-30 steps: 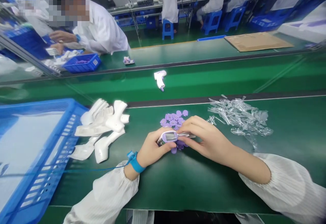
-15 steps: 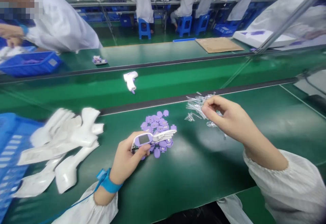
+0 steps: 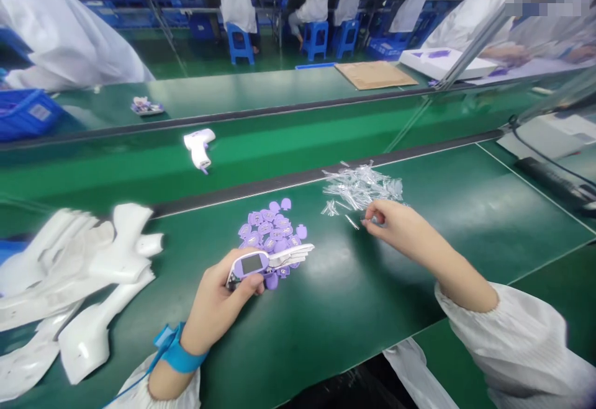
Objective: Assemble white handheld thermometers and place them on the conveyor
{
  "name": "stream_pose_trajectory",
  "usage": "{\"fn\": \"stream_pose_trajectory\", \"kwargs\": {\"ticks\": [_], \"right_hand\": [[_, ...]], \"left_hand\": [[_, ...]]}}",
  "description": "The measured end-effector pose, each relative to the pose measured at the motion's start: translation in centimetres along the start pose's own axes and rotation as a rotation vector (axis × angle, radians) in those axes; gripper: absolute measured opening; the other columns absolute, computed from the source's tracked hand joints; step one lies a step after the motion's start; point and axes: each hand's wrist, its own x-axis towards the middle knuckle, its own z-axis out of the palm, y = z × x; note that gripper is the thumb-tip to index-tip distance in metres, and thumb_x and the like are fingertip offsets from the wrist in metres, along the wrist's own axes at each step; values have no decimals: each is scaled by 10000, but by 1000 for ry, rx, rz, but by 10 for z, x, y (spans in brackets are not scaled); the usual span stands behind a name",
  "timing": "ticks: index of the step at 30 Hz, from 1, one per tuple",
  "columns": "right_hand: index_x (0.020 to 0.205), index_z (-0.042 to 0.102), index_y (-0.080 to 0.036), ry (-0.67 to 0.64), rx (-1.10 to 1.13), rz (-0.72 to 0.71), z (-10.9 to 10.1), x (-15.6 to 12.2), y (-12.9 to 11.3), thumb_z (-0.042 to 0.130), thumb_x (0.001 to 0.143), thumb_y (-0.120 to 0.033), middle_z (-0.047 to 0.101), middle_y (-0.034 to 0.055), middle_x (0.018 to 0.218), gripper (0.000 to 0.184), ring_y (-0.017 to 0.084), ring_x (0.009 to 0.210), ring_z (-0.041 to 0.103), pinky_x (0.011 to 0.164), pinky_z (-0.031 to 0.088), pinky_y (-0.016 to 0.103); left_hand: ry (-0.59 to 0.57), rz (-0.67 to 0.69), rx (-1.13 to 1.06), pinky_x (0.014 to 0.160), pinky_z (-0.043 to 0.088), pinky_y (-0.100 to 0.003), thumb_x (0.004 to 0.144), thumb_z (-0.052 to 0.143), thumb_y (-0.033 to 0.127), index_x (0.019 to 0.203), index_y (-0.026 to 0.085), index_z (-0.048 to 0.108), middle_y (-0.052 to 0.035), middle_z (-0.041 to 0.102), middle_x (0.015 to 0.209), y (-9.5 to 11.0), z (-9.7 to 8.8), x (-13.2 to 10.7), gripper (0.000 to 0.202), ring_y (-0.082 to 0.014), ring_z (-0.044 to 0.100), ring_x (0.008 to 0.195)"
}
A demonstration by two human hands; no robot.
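My left hand [image 3: 223,300] is closed around an infrared thermometer's white and purple casing [image 3: 251,265] with a dark display window. The casing's stacked white handle parts point right, above a pile of purple tabs [image 3: 265,228] on the green bench. My right hand [image 3: 395,226] pinches thumb and finger together at the near edge of a heap of clear plastic pieces [image 3: 363,184]. A small clear plastic piece seems to show at its fingertips, mostly hidden. One thin clear strip [image 3: 352,222] lies just left of them.
White casing shells [image 3: 116,254] are piled at the left. A white thermometer [image 3: 200,147] lies on the green belt beyond the bench. Past it are a blue bin [image 3: 28,117], a cardboard sheet [image 3: 376,75] and a slanted metal post [image 3: 472,49]. Co-workers in white coats are around.
My right hand has drawn back from the clear plastic heap toward me, still pinched. My left hand keeps its hold on the casing. The whole view has shifted, moving things leftward.
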Motion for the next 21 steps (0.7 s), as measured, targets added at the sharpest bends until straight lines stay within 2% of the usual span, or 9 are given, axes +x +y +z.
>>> {"fn": "stream_pose_trajectory", "kwargs": {"ticks": [3, 5, 7, 9, 12, 15, 18, 19, 21], "right_hand": [[880, 646, -243, 134, -7, -28, -24, 6, 3, 602, 899, -262, 685, 36, 805, 52, 210, 681, 640, 631, 452, 338], [878, 652, -248, 186, 17, -97, -30, 14, -4, 599, 946, -281, 697, 48, 791, 92, 206, 651, 635, 604, 441, 343], [883, 663, -260, 127, 74, -226, -25, 25, -18, 598, 995, -330, 694, 46, 746, 147, 198, 593, 615, 560, 423, 348], [892, 678, -271, 6, 119, -410, -12, 42, -42, 599, 1018, -379, 690, 34, 716, 184, 199, 564, 604, 538, 421, 352], [887, 671, -263, -130, 79, -661, 12, 72, -101, 578, 1032, -377, 709, 31, 768, 207, 215, 629, 643, 557, 447, 351], [964, 686, -219, -162, -43, -901, 36, 100, -183, 544, 1046, -271, 742, 78, 935, 173, 257, 863, 718, 718, 535, 376], [1210, 706, -145, -162, -125, -1146, 64, 127, -265, 556, 1033, -190, 737, 159, 1214, 236, 315, 1091, 706, 916, 567, 442], [1346, 664, -124, -153, -127, -1212, 75, 136, -289, 554, 1027, -154, 698, 185, 1361, 339, 334, 1216, 672, 990, 556, 459], [1590, 481, -94, -109, -156, -1313, 95, 154, -326, 497, 1017, -56, 525, 228, 1628, 575, 351, 1473, 513, 1154, 472, 490]], "left_hand": [[22, -83, -154, 653, 563, -296, 1027, 672, 605, 1209, 166, 657, -21, 741, 720, 0, 2, -1, 475, -184, 701, 643], [-32, -139, -266, 631, 573, -292, 1007, 658, 680, 1212, 160, 612, -22, 734, 700, 2, 4, 1, 561, -180, 701, 612], [-132, -213, -368, 602, 580, -287, 971, 653, 749, 1197, 166, 592, -19, 727, 697, 4, 6, 5, 628, -180, 710, 589], [-262, -273, -434, 560, 577, -277, 928, 695, 767, 1127, 184, 599, -9, 714, 697, 5, 6, 11, 623, -184, 720, 576], [-421, -288, -524, 516, 563, -249, 859, 769, 773, 928, 194, 596, -3, 691, 716, 1, 3, 20, 608, -156, 708, 541], [-559, -317, -614, 504, 572, -260, 757, 840, 805, 905, 187, 638, 1, 676, 741, -8, -2, 27, 667, -158, 712, 541], [-704, -320, -652, 481, 572, -276, 705, 886, 795, 969, 185, 695, -15, 703, 724, -14, -7, 30, 692, -194, 733, 562], [-724, -320, -660, 471, 570, -276, 702, 899, 779, 992, 185, 708, -20, 714, 721, -14, -9, 31, 688, -201, 736, 561], [-719, -330, -670, 454, 569, -274, 696, 915, 757, 985, 181, 722, -30, 732, 726, -14, -14, 33, 673, -204, 736, 547]]}}
